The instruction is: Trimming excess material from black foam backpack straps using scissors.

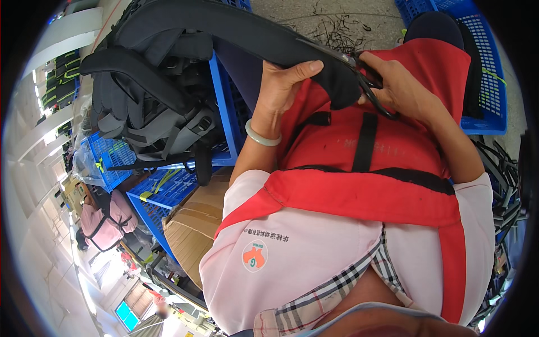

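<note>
A long black padded strap [241,33] runs from the pile of black and grey backpacks [151,101] across to my lap. My left hand [283,84], with a pale bangle at its wrist, grips the strap near its free end, thumb on top. Black-handled scissors [375,92] are in my right hand [401,84], fingers through and around the handles. Their blades point left along the strap's far edge and lie close against it. Whether the blades are apart cannot be made out. Beneath both hands is my red apron [348,146].
Blue plastic crates [224,106] stand at the left, one by the backpacks, with a cardboard box [193,224] nearby. Another blue crate [494,73] is at the far right. Black scraps [342,33] litter the floor ahead. Dark straps [502,174] are heaped at right. A person in pink [109,222] is farther left.
</note>
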### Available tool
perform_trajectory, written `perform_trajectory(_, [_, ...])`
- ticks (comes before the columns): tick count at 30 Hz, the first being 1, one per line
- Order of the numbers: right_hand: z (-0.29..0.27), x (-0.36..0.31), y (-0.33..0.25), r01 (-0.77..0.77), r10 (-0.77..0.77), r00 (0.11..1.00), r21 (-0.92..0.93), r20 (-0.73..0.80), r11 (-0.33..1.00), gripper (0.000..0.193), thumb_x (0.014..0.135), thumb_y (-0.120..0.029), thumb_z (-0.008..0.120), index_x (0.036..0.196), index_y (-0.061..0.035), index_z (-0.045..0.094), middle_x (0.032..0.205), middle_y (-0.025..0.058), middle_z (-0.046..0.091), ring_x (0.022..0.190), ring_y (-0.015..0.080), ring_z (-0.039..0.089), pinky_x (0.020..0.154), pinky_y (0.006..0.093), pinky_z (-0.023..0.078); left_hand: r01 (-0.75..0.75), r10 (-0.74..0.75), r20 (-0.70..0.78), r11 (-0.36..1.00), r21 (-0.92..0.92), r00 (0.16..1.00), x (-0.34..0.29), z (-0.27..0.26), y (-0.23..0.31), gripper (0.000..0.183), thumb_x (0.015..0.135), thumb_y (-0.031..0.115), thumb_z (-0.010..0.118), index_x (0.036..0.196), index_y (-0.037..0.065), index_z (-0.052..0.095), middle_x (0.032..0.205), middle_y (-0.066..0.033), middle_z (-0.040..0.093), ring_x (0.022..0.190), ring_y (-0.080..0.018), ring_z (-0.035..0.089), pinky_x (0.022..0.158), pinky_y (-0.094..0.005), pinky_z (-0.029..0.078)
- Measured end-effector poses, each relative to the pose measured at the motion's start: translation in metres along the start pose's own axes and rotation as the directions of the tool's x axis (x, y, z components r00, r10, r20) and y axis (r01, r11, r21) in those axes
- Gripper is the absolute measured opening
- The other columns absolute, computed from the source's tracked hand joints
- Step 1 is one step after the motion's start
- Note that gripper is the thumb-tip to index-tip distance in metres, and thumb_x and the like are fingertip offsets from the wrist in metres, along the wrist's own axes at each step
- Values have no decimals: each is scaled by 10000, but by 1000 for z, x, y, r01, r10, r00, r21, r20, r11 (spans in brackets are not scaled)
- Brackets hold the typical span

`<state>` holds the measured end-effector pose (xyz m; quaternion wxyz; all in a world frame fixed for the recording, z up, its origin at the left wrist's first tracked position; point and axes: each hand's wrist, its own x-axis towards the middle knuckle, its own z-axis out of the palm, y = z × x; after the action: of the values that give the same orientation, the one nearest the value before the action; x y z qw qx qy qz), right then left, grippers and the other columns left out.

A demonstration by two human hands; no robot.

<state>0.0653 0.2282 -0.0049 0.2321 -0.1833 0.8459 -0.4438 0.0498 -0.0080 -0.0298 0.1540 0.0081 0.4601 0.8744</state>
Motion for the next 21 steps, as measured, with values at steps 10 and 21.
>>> perform_trajectory(10, [12, 3, 9, 24, -18, 995, 58, -102, 998, 655, 730, -427, 780, 1113, 22, 496, 813, 232, 604, 751, 361, 593, 662, 377, 453, -10, 10, -26, 1000, -10, 1000, 4, 6, 0, 159, 776, -59, 704, 917, 4, 662, 883, -80, 684, 805, -175, 664, 762, -297, 537])
perform_trajectory(21, [13, 4, 7, -21, 27, 998, 104, -61, 994, 746, 685, -449, 805, 1148, 37, 479, 784, 246, 599, 762, 391, 614, 665, 391, 466, -2, 2, 54, 1000, -1, 999, 4, 2, -3, 213, 797, -12, 697, 1001, 12, 640, 960, -103, 678, 899, -226, 664, 869, -373, 530])
